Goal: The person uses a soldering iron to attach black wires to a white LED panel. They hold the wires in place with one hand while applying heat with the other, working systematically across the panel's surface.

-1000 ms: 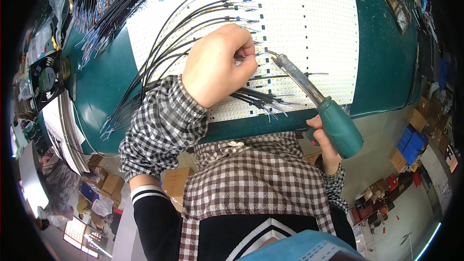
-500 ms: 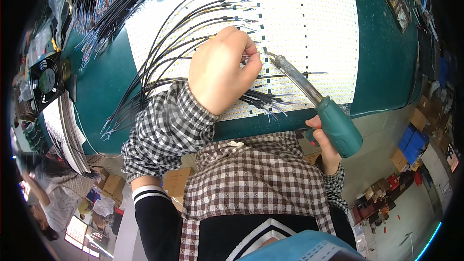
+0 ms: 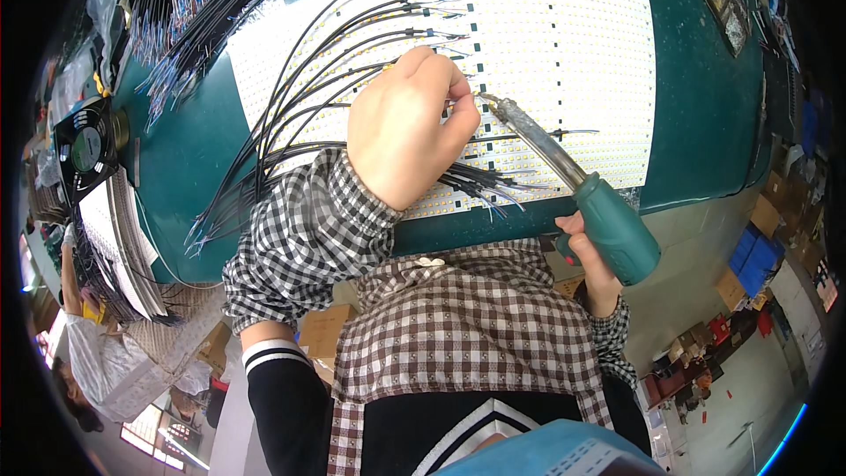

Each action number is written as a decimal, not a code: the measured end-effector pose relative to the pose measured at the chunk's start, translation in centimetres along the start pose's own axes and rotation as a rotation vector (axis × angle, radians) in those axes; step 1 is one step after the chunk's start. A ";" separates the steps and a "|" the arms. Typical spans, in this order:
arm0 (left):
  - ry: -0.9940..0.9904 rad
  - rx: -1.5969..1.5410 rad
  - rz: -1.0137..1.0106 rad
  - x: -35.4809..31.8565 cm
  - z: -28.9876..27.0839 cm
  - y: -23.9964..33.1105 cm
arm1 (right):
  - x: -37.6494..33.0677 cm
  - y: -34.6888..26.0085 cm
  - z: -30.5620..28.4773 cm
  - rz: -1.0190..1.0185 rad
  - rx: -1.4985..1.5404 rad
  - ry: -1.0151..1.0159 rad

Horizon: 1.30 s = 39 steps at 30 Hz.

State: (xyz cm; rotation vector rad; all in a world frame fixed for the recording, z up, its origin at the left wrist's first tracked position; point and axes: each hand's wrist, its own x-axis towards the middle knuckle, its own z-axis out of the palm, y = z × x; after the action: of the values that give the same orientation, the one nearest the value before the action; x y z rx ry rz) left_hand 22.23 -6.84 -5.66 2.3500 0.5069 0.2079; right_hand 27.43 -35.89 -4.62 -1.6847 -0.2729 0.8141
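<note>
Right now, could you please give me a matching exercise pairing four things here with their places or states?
1. Soldering iron
2. Fan
3. Left hand
4. Black cables

A. Laid partly across the white panel
B. Fingers bent, near the iron's tip
C. At the left end of the green table
D. Held in the right hand

Pairs: 1-D, 2-C, 3-B, 4-A.

Bright light nearly bleaches the white panel (image 3: 520, 53), while fisheye distortion curves everything toward the black corners.
</note>
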 end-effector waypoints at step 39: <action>-0.059 -0.013 -0.022 0.4 -0.5 0.1 | -0.1 1.2 -0.4 -0.083 -0.019 0.047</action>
State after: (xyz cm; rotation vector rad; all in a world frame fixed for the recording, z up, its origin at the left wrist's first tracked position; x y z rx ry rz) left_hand 22.46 -6.47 -5.17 2.3293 0.5009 0.1303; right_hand 27.32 -36.58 -5.69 -1.6968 -0.3173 0.7120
